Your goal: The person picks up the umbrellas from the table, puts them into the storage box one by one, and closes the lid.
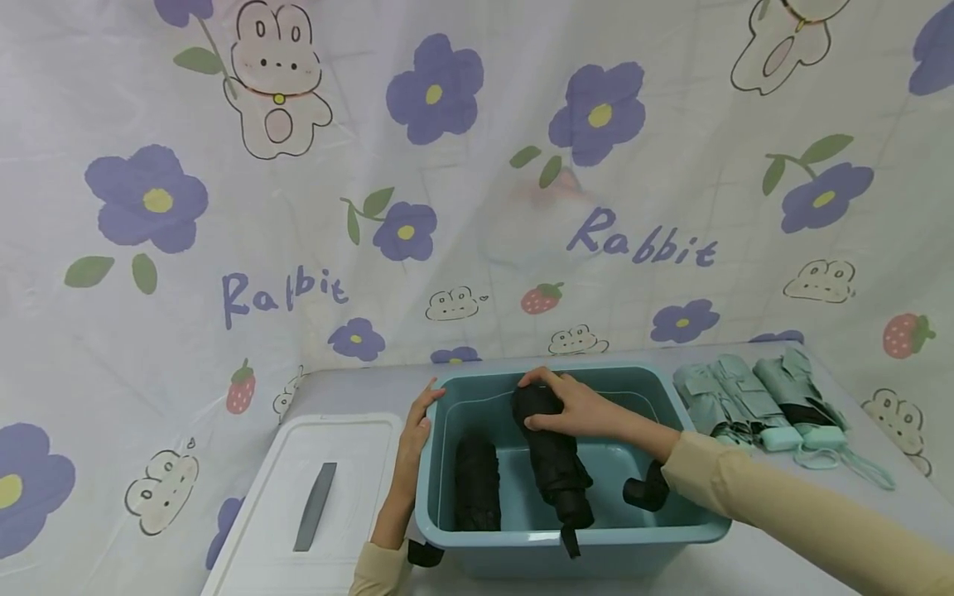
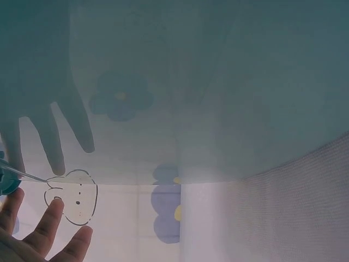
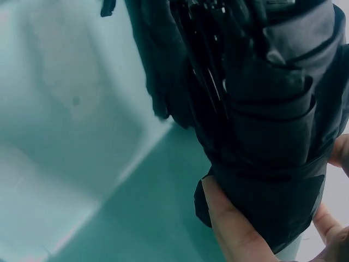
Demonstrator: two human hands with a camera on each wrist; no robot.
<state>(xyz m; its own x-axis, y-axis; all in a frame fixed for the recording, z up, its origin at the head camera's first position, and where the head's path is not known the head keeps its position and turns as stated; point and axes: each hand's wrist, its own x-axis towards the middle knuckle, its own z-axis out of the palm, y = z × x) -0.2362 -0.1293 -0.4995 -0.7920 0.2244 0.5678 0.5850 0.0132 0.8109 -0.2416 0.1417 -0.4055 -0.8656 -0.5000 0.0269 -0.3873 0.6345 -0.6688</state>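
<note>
My right hand point(image 1: 577, 407) grips the upper end of a black folded umbrella point(image 1: 555, 463), thumb on one side and fingers on the other. The umbrella slants inside a teal plastic bin point(image 1: 574, 538), its strap hanging over the front rim. In the right wrist view, the fingers point(image 3: 232, 224) press against the dark folded fabric. Another black folded umbrella point(image 1: 477, 484) lies along the bin's left side. At the bin's left wall is my left hand point(image 1: 417, 422), fingertips at the rim. The left wrist view shows its fingers point(image 2: 46, 226) spread and fairly straight, mirrored in the glossy bin wall.
A white lid point(image 1: 358, 472) with a grey handle point(image 1: 316, 505) lies left of the bin. Several pale green folded umbrellas point(image 1: 734, 389) lie on the table to the right, one with a looped cord. A patterned curtain point(image 1: 477, 182) hangs behind the table.
</note>
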